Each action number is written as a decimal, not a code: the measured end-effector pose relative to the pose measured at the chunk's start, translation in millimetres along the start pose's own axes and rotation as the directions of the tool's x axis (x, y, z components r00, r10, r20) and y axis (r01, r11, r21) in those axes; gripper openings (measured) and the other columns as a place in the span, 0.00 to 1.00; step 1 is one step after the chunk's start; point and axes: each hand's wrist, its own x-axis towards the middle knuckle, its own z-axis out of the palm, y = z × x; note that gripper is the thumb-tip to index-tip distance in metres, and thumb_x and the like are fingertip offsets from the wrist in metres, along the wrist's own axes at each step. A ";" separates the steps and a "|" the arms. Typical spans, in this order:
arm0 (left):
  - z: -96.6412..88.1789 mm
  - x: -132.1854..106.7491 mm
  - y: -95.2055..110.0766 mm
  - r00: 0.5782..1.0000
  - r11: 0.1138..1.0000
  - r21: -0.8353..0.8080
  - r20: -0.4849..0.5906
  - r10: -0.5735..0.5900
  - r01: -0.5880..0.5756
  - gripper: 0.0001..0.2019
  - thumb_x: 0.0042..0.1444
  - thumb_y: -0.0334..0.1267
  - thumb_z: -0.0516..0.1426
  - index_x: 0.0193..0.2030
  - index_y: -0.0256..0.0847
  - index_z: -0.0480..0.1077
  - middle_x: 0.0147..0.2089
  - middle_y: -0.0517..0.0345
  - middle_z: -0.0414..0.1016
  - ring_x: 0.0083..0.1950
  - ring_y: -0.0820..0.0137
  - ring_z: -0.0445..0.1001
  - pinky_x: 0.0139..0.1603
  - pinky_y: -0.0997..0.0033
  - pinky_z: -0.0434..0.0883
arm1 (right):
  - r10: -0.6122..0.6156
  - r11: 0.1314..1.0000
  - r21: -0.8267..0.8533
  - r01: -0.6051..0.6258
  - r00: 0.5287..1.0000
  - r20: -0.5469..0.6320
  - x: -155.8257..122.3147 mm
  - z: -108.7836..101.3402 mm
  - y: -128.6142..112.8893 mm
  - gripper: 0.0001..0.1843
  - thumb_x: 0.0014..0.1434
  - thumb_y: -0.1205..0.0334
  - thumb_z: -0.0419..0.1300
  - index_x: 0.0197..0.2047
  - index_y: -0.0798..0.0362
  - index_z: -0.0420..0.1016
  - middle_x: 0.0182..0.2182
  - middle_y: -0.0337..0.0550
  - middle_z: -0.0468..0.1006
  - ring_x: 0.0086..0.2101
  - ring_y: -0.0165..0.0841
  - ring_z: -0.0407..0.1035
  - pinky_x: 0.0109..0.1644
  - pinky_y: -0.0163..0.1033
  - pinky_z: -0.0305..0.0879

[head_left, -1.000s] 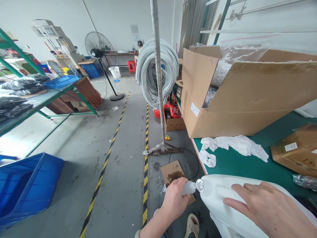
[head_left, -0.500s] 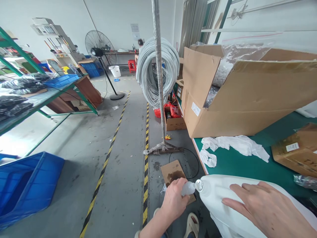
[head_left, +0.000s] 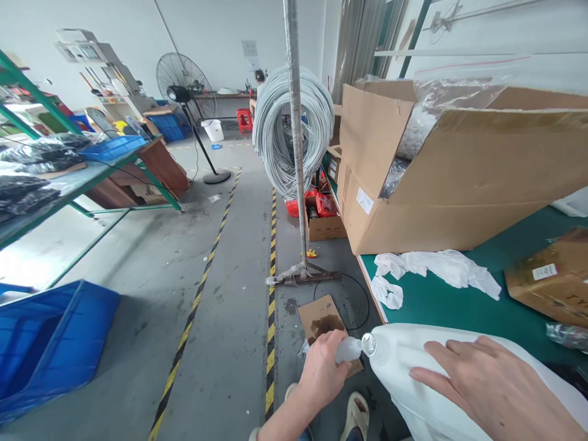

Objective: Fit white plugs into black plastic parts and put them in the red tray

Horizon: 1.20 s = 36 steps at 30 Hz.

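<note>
Seen fwd & down from the head cam, a workshop w/ a grey concrete floor (head_left: 138, 257) is shown, marked by 2 lines of yellow-and-black hazard tape (head_left: 271, 306). At R, a green-topped workbench (head_left: 459, 318) is mostly taken up by a big open cardboard carton (head_left: 436, 177) w/ clear plastic bags inside. At L, a green-framed shelf rack (head_left: 68, 177) is stacked w/ dark bagged goods, & a blue plastic crate (head_left: 50, 343) is left on the floor. Ahead, 1 big coil of grey wire (head_left: 275, 135) is hung on a steel pole (head_left: 298, 233). White cloth rags (head_left: 436, 269) are heaped on the bench.

At the bench edge, a big white plastic jug (head_left: 395, 361) is held on its side, neck pointing L. The R hand (head_left: 487, 386) is spread flat & pressed on top of it. A small translucent plastic bottle (head_left: 349, 349) is gripped in the curled L hand (head_left: 324, 373), held level, nose to the jug's silver-rimmed mouth (head_left: 369, 344). Contact between the 2 can't be told. So far the 2 containers are lined up; no liquid is seen passing, & the fill levels can't be told.
</note>
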 end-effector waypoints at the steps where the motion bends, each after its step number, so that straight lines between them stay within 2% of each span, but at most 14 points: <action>1: 0.0 -0.1 -0.3 1.000 1.000 0.000 0.001 -0.001 0.001 0.18 0.44 0.28 0.53 0.44 0.44 0.65 0.44 0.55 0.73 0.45 0.62 0.70 0.42 0.68 0.67 | 0.004 1.000 0.002 -0.004 1.000 0.002 -0.7 1.3 0.3 0.10 0.53 0.57 0.60 0.24 0.52 0.73 0.13 0.38 0.71 0.16 0.37 0.69 0.22 0.39 0.62; 7: -0.8 -0.9 -1.3 1.000 1.000 0.001 0.011 -0.007 0.007 0.19 0.43 0.27 0.53 0.44 0.44 0.66 0.45 0.55 0.73 0.45 0.63 0.70 0.42 0.68 0.67 | -0.014 1.000 0.024 0.015 0.999 -0.048 -0.4 5.3 -2.5 0.23 0.63 0.56 0.45 0.23 0.52 0.72 0.13 0.40 0.69 0.15 0.36 0.68 0.23 0.39 0.60; 10: -0.4 -1.4 -1.0 1.000 1.000 0.001 0.008 -0.009 0.009 0.19 0.42 0.27 0.52 0.44 0.44 0.65 0.44 0.56 0.73 0.45 0.63 0.70 0.43 0.68 0.67 | -0.015 1.000 0.025 0.016 0.998 -0.062 1.1 3.6 -3.6 0.28 0.65 0.56 0.39 0.22 0.52 0.72 0.12 0.41 0.69 0.15 0.36 0.68 0.22 0.39 0.59; 27: -3.1 -1.6 -2.1 1.000 1.000 -0.015 0.024 -0.006 0.006 0.17 0.44 0.28 0.53 0.43 0.45 0.65 0.44 0.57 0.74 0.45 0.63 0.71 0.42 0.70 0.68 | -0.001 0.997 0.081 0.007 0.998 -0.067 1.7 4.4 -6.4 0.30 0.64 0.56 0.36 0.23 0.52 0.74 0.13 0.43 0.71 0.16 0.36 0.69 0.22 0.39 0.62; 36: -2.4 -1.4 -3.4 1.000 1.000 -0.019 0.023 0.000 0.000 0.18 0.43 0.27 0.53 0.43 0.45 0.65 0.45 0.57 0.74 0.46 0.63 0.70 0.42 0.69 0.67 | -0.006 0.998 0.068 0.012 0.996 -0.083 2.7 4.8 -8.4 0.28 0.64 0.57 0.38 0.24 0.52 0.75 0.14 0.44 0.73 0.15 0.37 0.69 0.21 0.39 0.62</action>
